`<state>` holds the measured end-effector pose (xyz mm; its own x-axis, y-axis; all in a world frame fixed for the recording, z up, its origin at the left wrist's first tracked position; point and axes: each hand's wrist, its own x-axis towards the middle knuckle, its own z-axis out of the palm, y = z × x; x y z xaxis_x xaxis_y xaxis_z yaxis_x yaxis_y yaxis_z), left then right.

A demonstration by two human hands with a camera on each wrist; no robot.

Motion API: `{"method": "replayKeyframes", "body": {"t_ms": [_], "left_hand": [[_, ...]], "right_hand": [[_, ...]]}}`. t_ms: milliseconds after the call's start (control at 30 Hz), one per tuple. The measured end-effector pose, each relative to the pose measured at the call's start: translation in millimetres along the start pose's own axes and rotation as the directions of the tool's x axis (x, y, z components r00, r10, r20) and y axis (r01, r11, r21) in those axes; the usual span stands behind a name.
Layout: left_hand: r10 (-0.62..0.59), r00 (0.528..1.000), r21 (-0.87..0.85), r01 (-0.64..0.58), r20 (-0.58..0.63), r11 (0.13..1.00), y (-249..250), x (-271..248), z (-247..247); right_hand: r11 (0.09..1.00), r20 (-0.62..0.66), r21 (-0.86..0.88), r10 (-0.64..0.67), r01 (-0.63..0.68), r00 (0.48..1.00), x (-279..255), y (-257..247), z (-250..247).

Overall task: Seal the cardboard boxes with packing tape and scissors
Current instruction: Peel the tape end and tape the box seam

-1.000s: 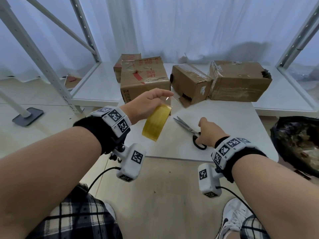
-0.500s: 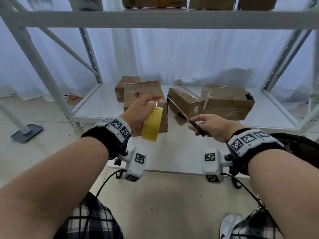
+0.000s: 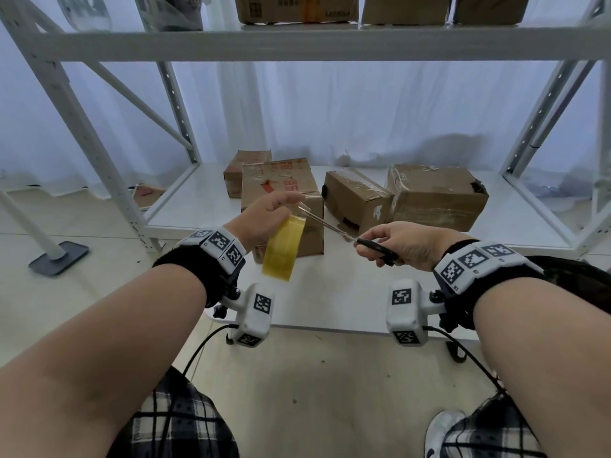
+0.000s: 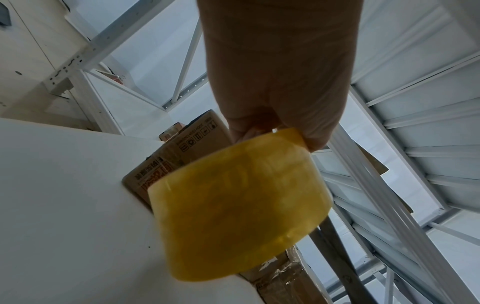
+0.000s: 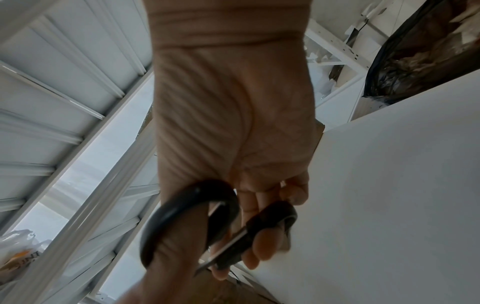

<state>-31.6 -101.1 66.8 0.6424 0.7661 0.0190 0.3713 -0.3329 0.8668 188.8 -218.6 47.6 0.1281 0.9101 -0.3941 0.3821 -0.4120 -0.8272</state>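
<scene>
The left hand (image 3: 264, 219) pinches the yellow tape (image 3: 282, 247) aloft; the right hand (image 3: 401, 244) grips scissors (image 3: 347, 234), blades at the pulled strip. A cut seems imminent, with sealing probably left. Boxes (image 3: 436, 196) sit beyond on a white table (image 3: 330, 292), under white shelving (image 3: 297, 44) before curtains.

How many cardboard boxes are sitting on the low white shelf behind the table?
4 brown cardboard boxes: a small one at the back left, a red-printed one in front of it, a taped one in the middle, the largest at the right. Others may be hidden behind them.
</scene>
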Motion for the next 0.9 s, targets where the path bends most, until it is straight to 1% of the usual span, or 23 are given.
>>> {"method": "replayKeyframes", "body": {"t_ms": [100,200,267,367,400,433,467,500,533,567,600,667,700,733,767,800,833,867,900], "left_hand": [[-0.016,1.000,-0.004,0.016,0.001,1.000,-2.5,0.0,-1.1],[-0.038,0.998,-0.025,0.037,-0.042,0.999,-6.1,0.5,-2.1],[-0.048,0.998,-0.033,0.046,-0.044,0.998,-7.2,1.2,-3.1],[-0.045,0.999,-0.047,0.046,0.030,0.998,-3.3,-0.1,-6.1],[-0.042,0.997,-0.052,0.045,0.058,0.998,-1.9,-0.6,-7.1],[-0.040,0.996,-0.051,0.045,0.084,0.998,-1.4,-1.2,-7.2],[-0.035,0.993,-0.049,0.041,0.109,0.998,-0.8,-2.2,-6.4],[-0.029,0.990,-0.044,0.035,0.135,0.998,-0.9,-3.1,-5.1],[-0.026,0.987,-0.035,0.032,0.157,0.999,-0.9,-4.0,-2.9],[-0.029,0.984,-0.023,0.034,0.174,0.999,-1.1,-4.9,-1.0],[-0.039,0.982,-0.014,0.042,0.185,0.999,-1.6,-5.3,0.6],[-0.061,0.974,-0.008,0.064,0.216,0.998,-4.2,-4.9,3.6],[-0.073,0.970,-0.006,0.076,0.232,0.997,-5.8,-4.7,5.6],[-0.082,0.967,-0.004,0.086,0.242,0.996,-7.0,-4.5,7.8],[-0.088,0.966,-0.006,0.092,0.245,0.996,-8.4,-3.5,10.2],[-0.092,0.965,-0.013,0.098,0.246,0.995,-9.3,-2.6,13.4],[-0.089,0.964,-0.022,0.097,0.249,0.995,-9.5,-1.9,16.4],[-0.083,0.963,-0.026,0.093,0.255,0.995,-9.1,-1.6,19.2],[-0.078,0.962,-0.025,0.088,0.262,0.996,-8.9,-0.7,21.5]], "right_hand": [[1.000,0.006,-0.004,0.003,-0.003,1.000,-0.4,-0.3,-0.1],[1.000,-0.026,-0.004,0.019,-0.020,0.999,1.1,3.0,0.4],[0.999,-0.090,0.041,0.019,-0.015,0.996,1.7,5.2,2.1],[0.983,-0.220,0.180,0.002,0.038,0.975,3.0,4.1,4.1],[0.980,-0.247,0.192,-0.004,0.053,0.969,4.1,4.5,4.1],[0.986,-0.260,0.159,-0.002,0.045,0.966,4.1,5.3,4.4],[0.997,-0.258,0.077,0.010,0.010,0.966,5.5,8.5,4.2],[0.999,-0.250,-0.035,0.031,-0.041,0.968,6.8,12.2,4.6],[0.981,-0.243,-0.160,0.065,-0.106,0.968,9.0,17.3,5.3],[0.941,-0.240,-0.289,0.106,-0.175,0.965,11.0,22.8,7.9],[0.877,-0.241,-0.411,0.158,-0.248,0.957,14.2,29.9,11.1],[0.728,-0.289,-0.573,0.250,-0.376,0.924,21.8,44.6,20.7],[0.681,-0.312,-0.604,0.277,-0.414,0.909,26.4,52.0,26.1],[0.675,-0.319,-0.599,0.293,-0.431,0.901,31.3,58.4,30.8],[0.696,-0.315,-0.574,0.299,-0.432,0.901,34.9,61.8,34.9],[0.707,-0.295,-0.567,0.304,-0.423,0.906,38.1,64.1,39.5],[0.699,-0.278,-0.585,0.304,-0.411,0.911,40.4,64.4,42.2],[0.688,-0.283,-0.606,0.282,-0.399,0.917,41.4,63.0,43.3],[0.697,-0.322,-0.607,0.223,-0.382,0.920,43.2,60.8,43.8]]}}
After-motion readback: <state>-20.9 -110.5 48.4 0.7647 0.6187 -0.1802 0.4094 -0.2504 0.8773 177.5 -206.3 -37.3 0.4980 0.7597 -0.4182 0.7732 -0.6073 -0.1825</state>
